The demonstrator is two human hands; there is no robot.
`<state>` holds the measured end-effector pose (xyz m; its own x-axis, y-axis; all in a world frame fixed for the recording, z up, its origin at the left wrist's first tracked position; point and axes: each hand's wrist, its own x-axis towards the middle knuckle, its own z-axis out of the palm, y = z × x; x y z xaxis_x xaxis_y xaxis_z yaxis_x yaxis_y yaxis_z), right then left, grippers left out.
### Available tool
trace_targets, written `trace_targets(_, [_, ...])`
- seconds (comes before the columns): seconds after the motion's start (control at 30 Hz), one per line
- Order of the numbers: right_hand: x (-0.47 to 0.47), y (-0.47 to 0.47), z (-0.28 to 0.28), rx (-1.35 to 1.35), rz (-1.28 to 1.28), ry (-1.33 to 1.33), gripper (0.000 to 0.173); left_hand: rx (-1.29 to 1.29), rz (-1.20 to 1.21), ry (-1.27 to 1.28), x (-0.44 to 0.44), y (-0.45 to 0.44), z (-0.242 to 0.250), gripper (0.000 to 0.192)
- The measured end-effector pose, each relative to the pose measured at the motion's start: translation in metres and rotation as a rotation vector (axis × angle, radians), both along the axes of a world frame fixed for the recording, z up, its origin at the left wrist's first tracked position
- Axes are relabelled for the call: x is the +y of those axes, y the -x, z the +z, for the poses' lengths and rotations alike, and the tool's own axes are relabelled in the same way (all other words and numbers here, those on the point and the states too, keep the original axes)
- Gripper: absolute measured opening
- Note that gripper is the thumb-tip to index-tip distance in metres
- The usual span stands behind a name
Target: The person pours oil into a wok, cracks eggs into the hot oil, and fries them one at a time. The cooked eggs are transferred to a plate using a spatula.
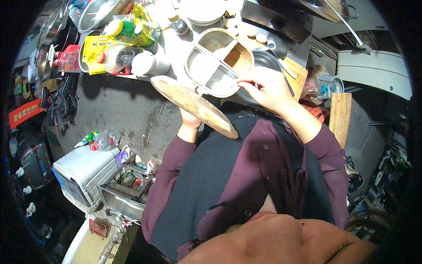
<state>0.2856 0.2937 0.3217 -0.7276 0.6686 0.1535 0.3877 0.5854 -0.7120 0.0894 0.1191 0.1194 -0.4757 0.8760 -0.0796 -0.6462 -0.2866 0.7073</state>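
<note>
A round divided condiment container (220, 62) stands at the near edge of the table, its wedge-shaped compartments facing up. One compartment holds a brown powder (239, 57); pale contents show in others. My left hand (190, 119) holds a round, stained lid (194, 105) from behind, tilted steeply beside the container. The lid hides most of those fingers. My right hand (263, 87) reaches over a dark metal pot (268, 61), with thumb and forefinger pinched on the container's near right rim. Whether a small utensil is between these fingertips cannot be made out.
Left on the table are a white lidded jar (145, 64), an oil bottle (117, 58) and a yellow pouch (94, 49). Several eggs (252, 32) and a wooden cutting board (295, 74) lie right. A white appliance (84, 175) stands on the floor at lower left.
</note>
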Motion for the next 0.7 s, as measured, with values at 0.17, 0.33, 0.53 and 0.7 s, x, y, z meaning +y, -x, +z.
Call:
trace_targets(0.17, [-0.004, 0.006, -0.01, 0.075, 0.026, -0.122, 0.011, 0.183, -0.001, 0.004, 0.007, 0.001, 0.007, 0.056])
trace_targets(0.33, [-0.003, 0.006, -0.007, 0.112, -0.081, 0.007, 0.01, 0.168, 0.023, 0.022, 0.009, -0.002, 0.014, 0.058])
trace_targets(0.53, [0.004, -0.006, -0.007, 0.16, -0.178, 0.101, 0.012, 0.647, 0.063, 0.002, 0.013, 0.004, 0.023, 0.064])
trace_targets(0.7, [0.009, -0.01, -0.001, 0.159, -0.12, -0.077, 0.012, 0.6, 0.034, 0.078, 0.017, 0.003, 0.037, 0.059])
